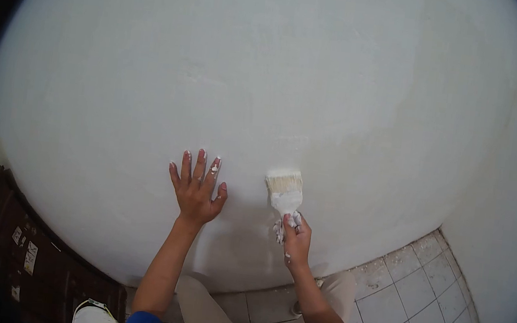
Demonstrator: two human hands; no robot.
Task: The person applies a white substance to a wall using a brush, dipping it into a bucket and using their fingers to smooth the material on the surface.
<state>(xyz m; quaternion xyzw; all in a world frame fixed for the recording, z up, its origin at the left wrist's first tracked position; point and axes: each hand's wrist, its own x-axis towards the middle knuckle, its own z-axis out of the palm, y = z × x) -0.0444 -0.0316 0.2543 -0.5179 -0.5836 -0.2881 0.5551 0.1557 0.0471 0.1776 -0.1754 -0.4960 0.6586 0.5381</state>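
Against the pale wall (pixel 229 83), my left hand (pixel 197 196) lies flat with its fingers spread, and flecks of white paint show on the fingertips. To its right, my right hand (pixel 296 238) grips the handle of a wide paintbrush (pixel 285 191). The brush points upward, its light bristles at the wall surface and white paint coating its lower part. White paint also covers some fingers of my right hand. A greyish shadow falls on the wall between my two arms.
A dark brown piece of furniture (pixel 58 266) with stickers stands at the lower left. Beside it is a white bucket (pixel 95 321) with a handle. Tiled floor (pixel 391 308) shows at the lower right, and the wall meets another at the right.
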